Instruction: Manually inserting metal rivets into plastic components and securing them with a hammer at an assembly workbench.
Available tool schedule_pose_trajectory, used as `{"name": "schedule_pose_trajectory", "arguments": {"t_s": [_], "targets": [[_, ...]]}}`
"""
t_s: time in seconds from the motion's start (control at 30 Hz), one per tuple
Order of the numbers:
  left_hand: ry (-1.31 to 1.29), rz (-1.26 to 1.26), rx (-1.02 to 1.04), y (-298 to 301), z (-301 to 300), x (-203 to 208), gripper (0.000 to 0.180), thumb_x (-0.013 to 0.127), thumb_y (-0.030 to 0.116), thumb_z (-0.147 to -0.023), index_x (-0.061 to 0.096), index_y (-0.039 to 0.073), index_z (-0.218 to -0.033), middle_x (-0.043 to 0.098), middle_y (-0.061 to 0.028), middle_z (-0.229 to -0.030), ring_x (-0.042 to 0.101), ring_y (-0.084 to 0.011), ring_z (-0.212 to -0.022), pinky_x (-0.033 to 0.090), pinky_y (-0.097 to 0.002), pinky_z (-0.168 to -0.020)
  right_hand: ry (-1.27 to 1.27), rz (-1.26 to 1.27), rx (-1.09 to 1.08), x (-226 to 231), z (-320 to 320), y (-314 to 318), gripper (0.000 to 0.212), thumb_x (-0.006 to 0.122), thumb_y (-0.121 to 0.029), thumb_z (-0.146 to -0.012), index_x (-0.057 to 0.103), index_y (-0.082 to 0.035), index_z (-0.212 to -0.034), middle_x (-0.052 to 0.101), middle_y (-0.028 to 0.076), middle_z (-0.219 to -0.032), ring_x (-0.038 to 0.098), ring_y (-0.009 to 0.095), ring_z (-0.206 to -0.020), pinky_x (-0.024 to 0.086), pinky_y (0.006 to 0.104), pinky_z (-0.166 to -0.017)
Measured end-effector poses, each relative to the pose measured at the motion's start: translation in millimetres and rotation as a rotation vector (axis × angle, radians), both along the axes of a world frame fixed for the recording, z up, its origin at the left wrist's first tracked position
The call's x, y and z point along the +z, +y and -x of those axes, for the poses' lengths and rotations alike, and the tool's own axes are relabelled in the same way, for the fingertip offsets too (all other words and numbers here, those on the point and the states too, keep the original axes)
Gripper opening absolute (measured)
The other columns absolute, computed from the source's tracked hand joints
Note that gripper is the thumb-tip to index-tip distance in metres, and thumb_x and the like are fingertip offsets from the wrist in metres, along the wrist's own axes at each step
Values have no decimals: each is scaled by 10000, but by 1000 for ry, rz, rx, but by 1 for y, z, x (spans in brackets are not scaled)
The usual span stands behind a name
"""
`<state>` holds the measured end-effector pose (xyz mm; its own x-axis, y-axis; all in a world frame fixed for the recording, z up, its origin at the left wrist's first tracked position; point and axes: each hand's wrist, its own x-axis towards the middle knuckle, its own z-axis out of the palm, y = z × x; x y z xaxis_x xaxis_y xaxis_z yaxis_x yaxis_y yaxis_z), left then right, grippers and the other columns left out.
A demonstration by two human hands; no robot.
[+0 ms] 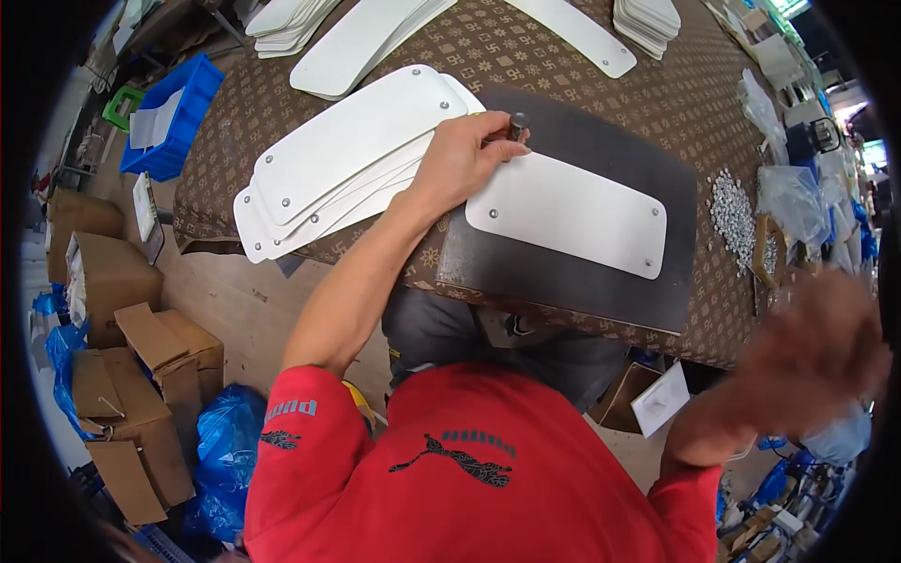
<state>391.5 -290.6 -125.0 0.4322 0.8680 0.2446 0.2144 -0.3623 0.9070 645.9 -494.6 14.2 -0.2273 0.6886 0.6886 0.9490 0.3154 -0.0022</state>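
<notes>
- The left hand (pixel 469 155) pinches a short dark metal pin (pixel 517 124) between thumb and fingers, its head poking up above them.
- Right under those fingertips lies a white panel (pixel 568 211) with rounded corners; round metal studs show at three corners, and the pin stands over the fourth, the far left one. Its foot is hidden from me.
- The panel rests flat on a dark board (pixel 610 131), which sits at the table's near edge.
- The right hand (pixel 817 342) is raised off the table's near right corner, badly blurred; I cannot tell whether it is spread or gripping something.
- Just left of the board, a fanned stack of studded white panels (pixel 352 141) reaches toward the table's near left corner.
- A heap of small metal pieces (pixel 732 214) lies by the right edge.
- More white panels (pixel 361 42) lie along the far edge of the table (pixel 507 56), on its brown patterned cloth.
- Off the left edge stands a blue crate (pixel 192 117); cardboard boxes (pixel 131 403) are on the floor nearer me.
</notes>
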Motion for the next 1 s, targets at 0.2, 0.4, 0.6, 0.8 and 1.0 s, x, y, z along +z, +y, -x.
{"name": "schedule_pose_trajectory", "arguments": {"t_s": [0.2, 0.4, 0.6, 0.8, 1.0], "targets": [[135, -209, -45, -5, -10, -4, 130, 705, 44, -908, 721, -21, -1020, 752, -74, -927, 680, -117, -854, 539, -274, -790, 799, 865, -374, -43, 42, -4, 176, 592, -245, -1050, 588, -78, -998, 477, -78, -637, 441, 45, -520, 345, 226, -467], [-189, 154, -55, -22, 22, 15, 150, 709, 39, -887, 713, 1, -1031, 741, -89, -884, 711, -153, -825, 541, -293, -757, 1297, 728, -355, -34, 43, -56, 196, 587, -215, -1051, 549, -69, -926, 454, -69, -622, 399, 10, -510, 293, 205, -445], [-37, 148, -146, -42, 32, 23, 133, 669, -10, -903, 705, -23, -1030, 744, -73, -942, 688, -120, -858, 544, -267, -799, 1228, 747, -329, -36, 46, -59, 205, 614, -187, -1033, 545, -69, -880, 473, -62, -617, 416, 24, -513, 308, 225, -450], [25, 16, -107, -53, 38, 2, 148, 669, -9, -900, 713, -3, -1041, 735, -80, -910, 683, -121, -829, 536, -274, -772, -16, 81, -463, 3, 27, -83, 125, 650, -188, -1002, 613, -82, -946, 601, -1, -702, 525, 126, -566, 394, 279, -494], [191, 15, -153, -56, 31, -2, 167, 670, -12, -892, 713, 19, -1050, 722, -95, -878, 684, -132, -824, 536, -285, -757, 542, 715, -136, -39, 69, -34, 250, 592, -248, -1046, 574, -46, -900, 472, -20, -612, 463, 83, -520, 328, 257, -471]]}}
